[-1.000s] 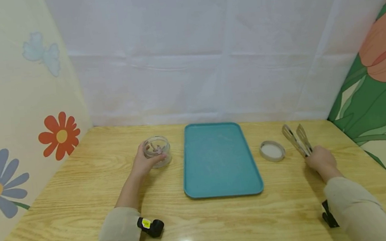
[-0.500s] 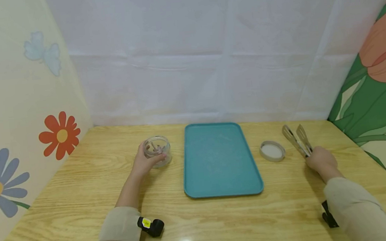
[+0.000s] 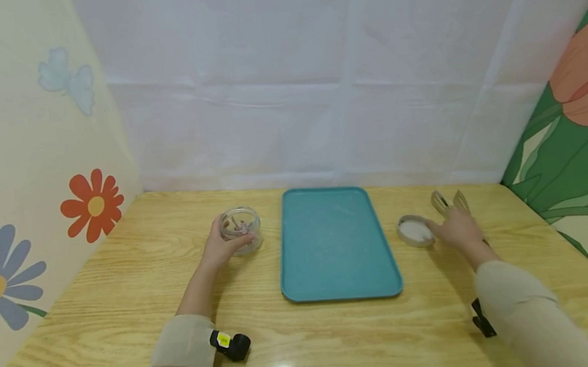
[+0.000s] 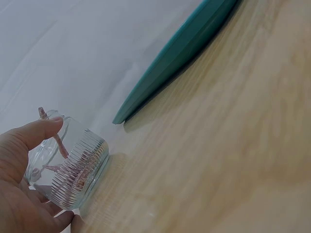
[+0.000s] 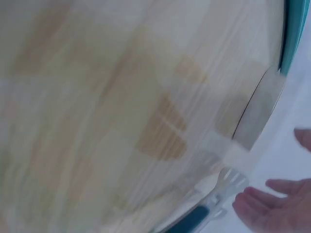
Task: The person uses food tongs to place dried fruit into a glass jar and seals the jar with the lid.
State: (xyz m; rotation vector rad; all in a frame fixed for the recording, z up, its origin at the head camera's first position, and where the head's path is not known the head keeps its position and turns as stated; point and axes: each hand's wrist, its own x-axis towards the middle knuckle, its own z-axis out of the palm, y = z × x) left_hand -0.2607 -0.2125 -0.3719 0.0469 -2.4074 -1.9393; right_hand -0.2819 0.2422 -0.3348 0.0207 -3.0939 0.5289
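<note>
My left hand (image 3: 220, 246) grips a clear glass jar (image 3: 241, 231) left of the tray, thumb on the near side. In the left wrist view the ribbed jar (image 4: 80, 174) has no lid and holds thin pinkish, twig-like pieces (image 4: 60, 145). My right hand (image 3: 458, 230) is above the metal tongs (image 3: 439, 202), partly hiding them, with its fingers reaching toward a round pale lid (image 3: 414, 232). In the right wrist view that hand (image 5: 279, 204) is spread and holds nothing; the tongs (image 5: 194, 218) lie on the table beside it, and the lid (image 5: 260, 109) stands apart from the fingers.
A blue-green rectangular tray (image 3: 337, 244) lies in the middle of the wooden table (image 3: 341, 344), between the jar and the lid. A white cloth (image 3: 274, 91) hangs behind. Painted walls stand at the left and right.
My right hand has let go of the tongs' handle and moved left and away from me toward the lid. The tongs stay on the table. My left hand and the jar have hardly moved.
</note>
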